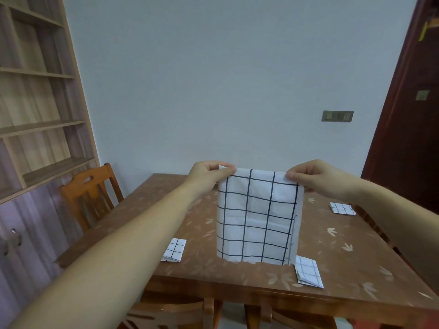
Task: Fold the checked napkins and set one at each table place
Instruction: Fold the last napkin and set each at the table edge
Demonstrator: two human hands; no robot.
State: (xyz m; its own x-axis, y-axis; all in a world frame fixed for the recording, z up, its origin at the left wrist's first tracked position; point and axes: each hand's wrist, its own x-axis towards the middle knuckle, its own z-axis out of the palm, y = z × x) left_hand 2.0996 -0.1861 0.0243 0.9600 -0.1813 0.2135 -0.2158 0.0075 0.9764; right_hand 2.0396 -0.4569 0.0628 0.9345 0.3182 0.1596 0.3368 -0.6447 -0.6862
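1. The left hand (209, 173) is pinching the upper left corner of a checked napkin (257, 216) between thumb and fingers.
2. The right hand (313, 178) is pinching the upper right corner of the same napkin, fingers curled over the top edge.
3. The napkin is hanging upright in the air above the table (344, 264), stretched flat between both hands; its lower edge is reaching down toward the tabletop, and whether it is touching cannot be told.
4. A folded napkin (174, 250) is lying on the table at the left side, near the left forearm.
5. A second folded napkin (308, 271) is lying near the front edge, just beside the lower right corner of the hanging cloth.
6. A third folded napkin (342, 208) is lying at the right side of the table, well apart from the others.
7. A wooden chair (90, 198) is standing at the left side of the table, below a shelf unit (35, 103).
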